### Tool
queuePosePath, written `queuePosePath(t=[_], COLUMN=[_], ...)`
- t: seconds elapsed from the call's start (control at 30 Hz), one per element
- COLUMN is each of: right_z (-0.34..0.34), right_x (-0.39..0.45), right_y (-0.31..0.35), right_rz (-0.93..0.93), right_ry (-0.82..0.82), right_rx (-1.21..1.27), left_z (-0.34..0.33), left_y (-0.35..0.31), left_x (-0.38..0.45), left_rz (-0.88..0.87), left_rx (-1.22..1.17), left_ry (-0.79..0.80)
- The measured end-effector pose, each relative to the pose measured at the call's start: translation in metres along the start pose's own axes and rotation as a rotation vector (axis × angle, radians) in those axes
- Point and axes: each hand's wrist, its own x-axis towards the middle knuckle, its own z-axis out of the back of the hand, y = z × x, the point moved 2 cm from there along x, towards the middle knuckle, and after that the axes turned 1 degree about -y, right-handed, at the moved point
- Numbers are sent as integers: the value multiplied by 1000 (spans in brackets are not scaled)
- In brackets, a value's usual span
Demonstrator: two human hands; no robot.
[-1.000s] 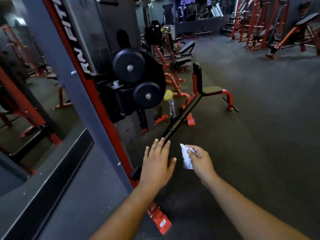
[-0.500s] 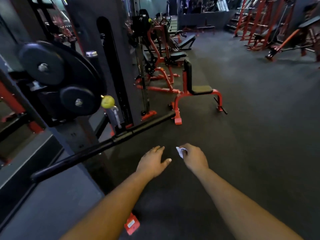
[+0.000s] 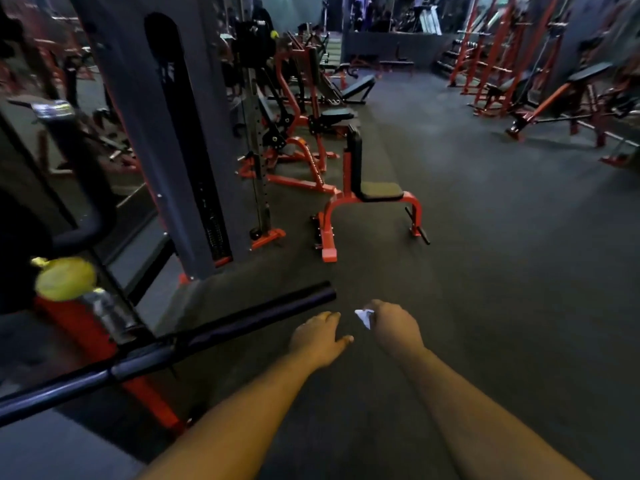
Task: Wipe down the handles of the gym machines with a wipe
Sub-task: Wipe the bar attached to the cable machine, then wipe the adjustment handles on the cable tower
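Handle bar (image 3: 221,336) lies diagonal, free end up-right near left hand (image 3: 320,337).

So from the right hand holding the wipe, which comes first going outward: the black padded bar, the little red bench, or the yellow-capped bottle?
From the right hand, in the head view:
1. Black padded bar: its end lies just to the left, beyond the left hand.
2. Red bench: straight ahead on the floor.
3. Yellow-capped bottle: far left, by the machine frame.
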Motion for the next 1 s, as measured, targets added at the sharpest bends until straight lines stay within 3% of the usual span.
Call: queuePosePath(t=[0.3,0.57,0.77,1.0], right_z=[31,44,64,93], right_x=[111,224,272,254], right_y=[-55,-51,13,133], right_rz=[10,366,681,938], right_ry=[10,99,202,235], right_rx=[33,142,266,510], left_z=[1,25,93,188], left_y=[-63,-101,-117,-105], left_x=[103,167,153,57], left_rz=[-19,278,455,644], left_rx=[-11,-78,-92,-8], left_ry=[-50,-200,-464,-806])
